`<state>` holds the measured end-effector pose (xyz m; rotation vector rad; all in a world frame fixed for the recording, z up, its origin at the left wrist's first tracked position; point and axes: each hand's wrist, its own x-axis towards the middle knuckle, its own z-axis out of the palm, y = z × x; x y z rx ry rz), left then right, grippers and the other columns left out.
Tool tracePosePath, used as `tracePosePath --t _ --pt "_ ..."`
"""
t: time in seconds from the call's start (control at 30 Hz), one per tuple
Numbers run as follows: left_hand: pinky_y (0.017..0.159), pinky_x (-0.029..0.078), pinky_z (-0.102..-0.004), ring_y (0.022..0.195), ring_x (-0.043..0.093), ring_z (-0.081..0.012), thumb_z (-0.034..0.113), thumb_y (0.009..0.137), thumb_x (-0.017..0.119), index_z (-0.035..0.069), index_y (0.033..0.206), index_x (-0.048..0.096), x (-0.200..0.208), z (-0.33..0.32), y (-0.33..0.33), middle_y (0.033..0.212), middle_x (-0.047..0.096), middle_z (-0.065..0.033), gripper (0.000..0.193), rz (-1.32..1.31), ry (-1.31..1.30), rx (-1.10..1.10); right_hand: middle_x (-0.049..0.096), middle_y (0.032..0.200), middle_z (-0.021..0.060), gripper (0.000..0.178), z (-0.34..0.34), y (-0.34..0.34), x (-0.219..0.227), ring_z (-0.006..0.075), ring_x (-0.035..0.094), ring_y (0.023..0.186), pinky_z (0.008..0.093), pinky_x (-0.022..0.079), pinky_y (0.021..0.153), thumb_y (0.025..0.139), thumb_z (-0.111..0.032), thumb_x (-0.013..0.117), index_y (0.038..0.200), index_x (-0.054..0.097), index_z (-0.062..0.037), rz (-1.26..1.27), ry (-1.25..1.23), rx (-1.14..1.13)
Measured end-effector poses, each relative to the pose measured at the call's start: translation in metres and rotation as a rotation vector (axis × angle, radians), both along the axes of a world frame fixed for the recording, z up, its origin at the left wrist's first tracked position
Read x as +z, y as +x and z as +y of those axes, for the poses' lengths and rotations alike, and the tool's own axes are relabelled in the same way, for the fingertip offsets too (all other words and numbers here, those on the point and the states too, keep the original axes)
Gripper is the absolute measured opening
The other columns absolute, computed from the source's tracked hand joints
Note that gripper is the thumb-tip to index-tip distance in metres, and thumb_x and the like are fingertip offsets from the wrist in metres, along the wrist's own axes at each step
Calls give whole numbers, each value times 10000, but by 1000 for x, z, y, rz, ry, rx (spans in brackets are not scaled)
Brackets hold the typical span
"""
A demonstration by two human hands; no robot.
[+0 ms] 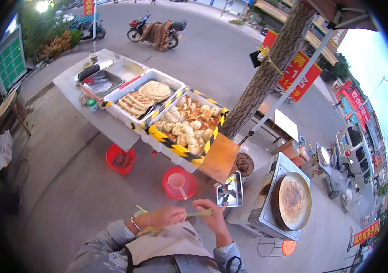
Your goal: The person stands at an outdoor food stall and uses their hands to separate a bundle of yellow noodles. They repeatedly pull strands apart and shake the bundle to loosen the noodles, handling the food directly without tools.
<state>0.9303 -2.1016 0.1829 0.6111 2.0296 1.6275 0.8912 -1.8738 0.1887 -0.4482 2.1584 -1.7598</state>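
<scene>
My left hand (169, 216) is closed in front of the beige apron (157, 248), a bracelet at its wrist. From it a thin yellow-green strip (198, 213) runs across to my right hand (215, 221), whose fingers pinch its other end. What the strip is made of cannot be made out. Another thin yellow-green piece (141, 209) sticks out behind my left wrist. Just beyond my hands, a red basin (169, 191) stands on the ground with a pale pink ladle (176, 182) in it. Beside my right hand lies a steel tray (238, 193) with dark items.
Ahead stands a table (105, 120) bearing a white tray of flatbreads (137, 103) and a yellow-and-black taped box of browned buns (189, 123). To the right are a large round pan (292, 200) on a metal stove (257, 214) and a tree trunk (266, 73). Another red basin (121, 166) sits left.
</scene>
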Motion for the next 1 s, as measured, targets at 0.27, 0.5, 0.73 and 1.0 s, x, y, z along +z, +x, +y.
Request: tracePosePath --t 0.27,0.5,0.73,1.0 --pt "597 439 -319 606 540 -195 154 936 506 38 914 610 37 2 18 699 592 -122 158 186 -7 211 639 853 45 200 -14 39 15 108 592 825 238 476 751 951 -93 575 1101 644 19 -223 -330 121" --pt "572 450 -433 682 623 -350 296 937 566 76 1025 580 23 9 27 730 610 -161 237 334 -17 235 469 659 6 388 -29 43 21 99 409 621 263 325 590 989 -250 499 667 498 -34 -140 -440 -32" --pt "531 427 -464 642 606 -377 332 943 558 84 1029 532 17 -1 35 697 591 -170 264 319 -54 193 404 623 35 445 -30 44 30 175 376 615 325 302 607 977 -302 485 608 433 -59 -91 -582 -110" --pt "541 435 -456 655 609 -369 280 936 567 85 1000 551 17 -2 37 705 590 -176 205 432 -122 234 387 634 18 432 -22 46 37 160 365 616 330 287 591 974 -330 499 643 442 -58 -76 -671 -81"
